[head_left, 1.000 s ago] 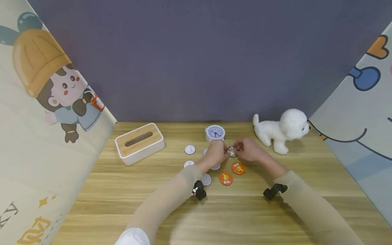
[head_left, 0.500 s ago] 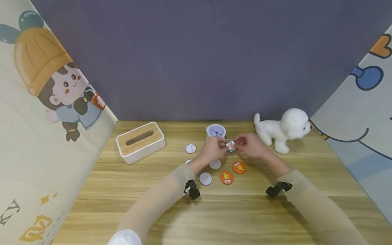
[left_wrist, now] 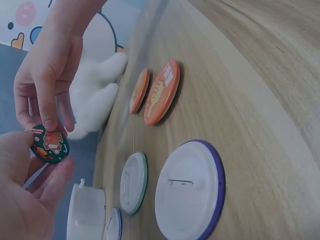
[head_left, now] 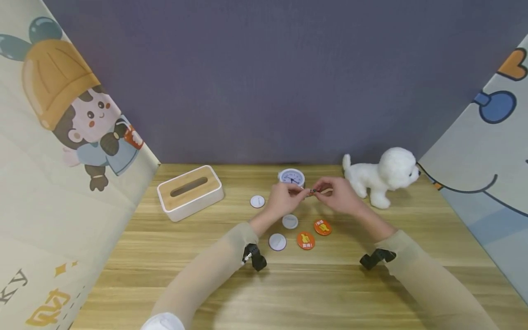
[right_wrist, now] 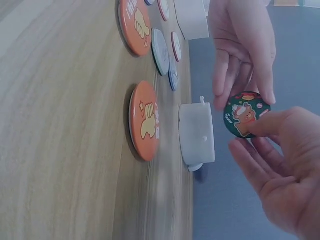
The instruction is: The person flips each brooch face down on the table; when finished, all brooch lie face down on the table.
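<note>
A round green pin badge [right_wrist: 240, 111] with a cartoon bear on its face is held above the table between both hands. My left hand [head_left: 282, 200] pinches its left edge with thumb and fingers. From the other side, my right hand [head_left: 339, 196] pinches it, the thumb lying over the printed face in the right wrist view. The head view shows the badge nearly edge-on. Below the hands lie two orange thumbs-up badges [head_left: 306, 240] face up. Several badges lie face down nearby, including a purple-rimmed badge [left_wrist: 187, 192] with its pin showing and a green-rimmed badge [left_wrist: 133, 182].
Just behind the hands stands a white alarm clock [head_left: 292, 177]. A tissue box [head_left: 189, 195] with a wooden lid is at the back left, and a white plush dog [head_left: 381, 176] at the back right. A dark wall [head_left: 264, 82] closes off the table's far side.
The badge has risen from near the tabletop and tipped from face-visible to almost edge-on in the head view. Both hands moved up with it, the left also shifting slightly left.
</note>
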### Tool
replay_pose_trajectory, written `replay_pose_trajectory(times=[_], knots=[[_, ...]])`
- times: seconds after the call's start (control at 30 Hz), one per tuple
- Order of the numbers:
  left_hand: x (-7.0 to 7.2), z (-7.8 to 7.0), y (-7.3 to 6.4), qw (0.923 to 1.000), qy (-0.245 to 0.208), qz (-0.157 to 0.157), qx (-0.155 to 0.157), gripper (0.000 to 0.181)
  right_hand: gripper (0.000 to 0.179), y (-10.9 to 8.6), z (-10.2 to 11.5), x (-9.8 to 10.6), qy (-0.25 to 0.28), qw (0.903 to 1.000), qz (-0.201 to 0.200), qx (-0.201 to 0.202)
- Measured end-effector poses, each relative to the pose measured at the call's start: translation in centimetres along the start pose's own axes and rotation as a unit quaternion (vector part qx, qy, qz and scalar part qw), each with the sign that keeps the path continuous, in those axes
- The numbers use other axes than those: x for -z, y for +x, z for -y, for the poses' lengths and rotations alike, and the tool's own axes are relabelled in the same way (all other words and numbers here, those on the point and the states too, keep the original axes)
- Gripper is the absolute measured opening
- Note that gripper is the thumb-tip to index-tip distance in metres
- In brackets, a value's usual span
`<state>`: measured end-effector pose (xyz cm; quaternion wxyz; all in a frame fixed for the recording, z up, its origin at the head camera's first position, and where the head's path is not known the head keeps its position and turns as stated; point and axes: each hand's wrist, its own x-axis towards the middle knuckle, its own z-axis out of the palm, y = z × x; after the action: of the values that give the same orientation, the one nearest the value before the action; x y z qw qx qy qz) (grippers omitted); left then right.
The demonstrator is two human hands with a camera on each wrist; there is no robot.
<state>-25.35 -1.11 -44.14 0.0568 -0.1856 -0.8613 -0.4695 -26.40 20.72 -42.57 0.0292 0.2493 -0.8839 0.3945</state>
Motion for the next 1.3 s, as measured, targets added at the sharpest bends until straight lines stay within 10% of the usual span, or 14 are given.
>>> replay_pose_trajectory(times=[0.83,1.07,1.3], knots=[[0.3,-0.7,-0.1,0.9939,-0.098,-0.006,0.049,0.022,0.012,-1.2,-0.5,0.3,0.05,0.9943,-0.087,0.036],[0.3,-0.2,-0.1,0.9979,-0.062,0.004,-0.019,0.019,0.016,-1.4,-1.1,0.5,0.077,0.9945,-0.051,0.048],[0.4,0.5,-0.4,0.9901,0.069,0.043,-0.115,0.016,0.017,-1.3,-2.7,0.2,0.046,0.9944,0.001,0.095]])
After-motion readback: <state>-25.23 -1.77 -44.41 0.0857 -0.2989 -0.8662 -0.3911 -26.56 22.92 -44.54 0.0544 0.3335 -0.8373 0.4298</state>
